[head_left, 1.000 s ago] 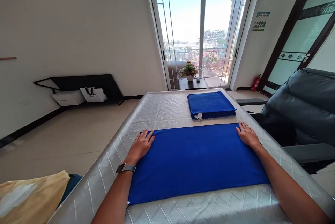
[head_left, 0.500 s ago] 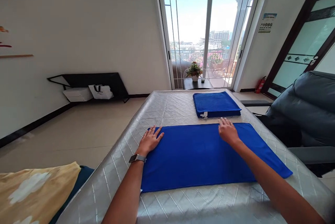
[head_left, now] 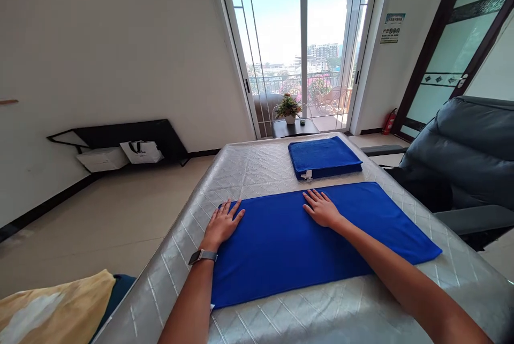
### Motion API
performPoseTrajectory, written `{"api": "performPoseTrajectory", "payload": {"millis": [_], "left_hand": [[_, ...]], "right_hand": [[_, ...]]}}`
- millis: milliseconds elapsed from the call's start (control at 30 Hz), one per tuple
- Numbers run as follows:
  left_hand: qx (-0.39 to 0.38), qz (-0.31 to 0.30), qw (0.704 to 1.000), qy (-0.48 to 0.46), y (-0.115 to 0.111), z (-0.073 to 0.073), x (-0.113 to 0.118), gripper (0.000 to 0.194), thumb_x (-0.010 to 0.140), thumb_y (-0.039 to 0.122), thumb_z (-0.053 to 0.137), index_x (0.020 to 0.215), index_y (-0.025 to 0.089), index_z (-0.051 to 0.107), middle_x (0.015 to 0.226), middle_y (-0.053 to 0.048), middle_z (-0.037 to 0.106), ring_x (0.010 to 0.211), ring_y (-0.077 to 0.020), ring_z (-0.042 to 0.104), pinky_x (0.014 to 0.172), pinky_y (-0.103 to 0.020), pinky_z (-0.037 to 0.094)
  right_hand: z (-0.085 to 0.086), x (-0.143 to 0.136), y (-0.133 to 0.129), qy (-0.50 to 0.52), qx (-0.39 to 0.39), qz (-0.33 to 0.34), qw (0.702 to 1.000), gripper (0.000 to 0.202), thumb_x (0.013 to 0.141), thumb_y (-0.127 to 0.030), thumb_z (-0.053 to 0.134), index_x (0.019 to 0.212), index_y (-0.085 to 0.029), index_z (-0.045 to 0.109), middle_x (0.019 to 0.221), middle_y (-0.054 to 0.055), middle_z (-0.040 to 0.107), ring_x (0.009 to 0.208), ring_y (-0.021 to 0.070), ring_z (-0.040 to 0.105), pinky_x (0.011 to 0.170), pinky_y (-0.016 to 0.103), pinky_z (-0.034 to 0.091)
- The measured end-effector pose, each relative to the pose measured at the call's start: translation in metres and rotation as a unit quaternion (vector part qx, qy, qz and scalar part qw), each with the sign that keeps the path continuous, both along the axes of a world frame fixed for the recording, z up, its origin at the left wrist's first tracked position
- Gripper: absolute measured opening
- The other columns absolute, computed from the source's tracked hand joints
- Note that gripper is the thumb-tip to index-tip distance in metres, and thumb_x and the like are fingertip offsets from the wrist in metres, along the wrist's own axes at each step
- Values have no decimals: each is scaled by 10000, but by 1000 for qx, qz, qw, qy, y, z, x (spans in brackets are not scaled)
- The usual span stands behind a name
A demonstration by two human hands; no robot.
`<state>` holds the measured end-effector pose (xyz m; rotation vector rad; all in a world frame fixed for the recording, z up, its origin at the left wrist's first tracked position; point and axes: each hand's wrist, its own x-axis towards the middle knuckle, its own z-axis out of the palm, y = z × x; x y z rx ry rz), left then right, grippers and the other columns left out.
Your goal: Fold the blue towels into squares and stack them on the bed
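A blue towel (head_left: 277, 250) lies spread flat on the silver quilted cover (head_left: 249, 170), its long side running left to right. My left hand (head_left: 223, 222), with a watch (head_left: 203, 256) on the wrist, rests open with fingers spread on the towel's far left corner. Palm down near the middle of the far edge, my right hand (head_left: 323, 209) is open too and holds nothing. Just beyond the towel sits a neat stack of folded blue towels (head_left: 325, 156) with a white tag (head_left: 307, 175) at its front left corner.
A dark padded chair (head_left: 477, 146) stands at the right. A yellow patterned cloth (head_left: 56, 306) shows at the lower left. Behind the cover are a small table with a potted plant (head_left: 289, 108) and a sliding glass door (head_left: 273, 28). A white bag (head_left: 142, 152) leans by the wall.
My right hand has slid left along the towel's far edge, toward the middle. My left hand stays at the corner. The view has turned slightly right.
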<state>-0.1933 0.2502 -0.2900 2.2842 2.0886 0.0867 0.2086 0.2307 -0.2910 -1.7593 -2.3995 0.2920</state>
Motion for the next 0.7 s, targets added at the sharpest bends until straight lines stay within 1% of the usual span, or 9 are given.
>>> {"api": "performPoseTrajectory", "payload": {"millis": [100, 167, 233, 267, 333, 467, 700], "left_hand": [[1, -4, 1000, 2, 4, -5, -3, 670, 1022, 626, 253, 1612, 309, 251, 1701, -78, 213, 1565, -288, 179, 1256, -501, 147], [5, -3, 1000, 7, 6, -8, -4, 665, 1024, 620, 260, 1611, 308, 255, 1702, -83, 206, 1564, -288, 184, 1254, -502, 149], [8, -1, 1000, 13, 7, -9, -5, 665, 1025, 621, 256, 1609, 305, 258, 1701, -91, 205, 1564, -282, 182, 1255, -499, 146], [8, 0, 1000, 16, 7, -10, -5, 665, 1024, 623, 250, 1609, 305, 260, 1701, -92, 207, 1565, -278, 178, 1255, -497, 144], [7, 0, 1000, 18, 7, -10, -6, 667, 1023, 626, 238, 1608, 306, 260, 1700, -88, 211, 1566, -273, 174, 1256, -494, 144], [8, -2, 1000, 19, 8, -10, -7, 670, 1022, 624, 227, 1610, 302, 256, 1696, -76, 226, 1564, -275, 183, 1252, -499, 168], [-9, 9, 1000, 17, 6, -4, -4, 670, 1024, 625, 215, 1612, 306, 243, 1700, -82, 206, 1564, -275, 185, 1248, -505, 173]], "right_hand": [[-9, 92, 6, -56, -1, -88, 995, 688, 1041, -572, 178, 1630, -222, 232, 1695, 46, 184, 1562, 211, 133, 1261, 429, 111], [-16, 148, 9, -82, -2, -156, 984, 683, 1041, -546, 177, 1630, -203, 232, 1694, 62, 185, 1560, 217, 144, 1260, 434, 124], [-24, 190, 12, -96, 1, -200, 975, 688, 1040, -516, 182, 1630, -163, 222, 1693, 93, 185, 1558, 228, 155, 1258, 445, 136], [-28, 204, 14, -96, 3, -214, 972, 692, 1039, -510, 184, 1629, -149, 217, 1693, 101, 184, 1558, 230, 158, 1259, 447, 140], [-35, 220, 17, -89, 7, -230, 969, 698, 1038, -511, 181, 1629, -141, 211, 1694, 101, 183, 1558, 227, 156, 1261, 446, 142], [-41, 221, 20, -77, 11, -230, 970, 693, 1039, -516, 177, 1630, -157, 214, 1698, 91, 181, 1561, 216, 143, 1262, 446, 138], [-32, 218, 21, -80, -4, -221, 972, 680, 1041, -491, 180, 1632, -156, 205, 1697, 95, 180, 1560, 226, 147, 1260, 454, 140]]}}
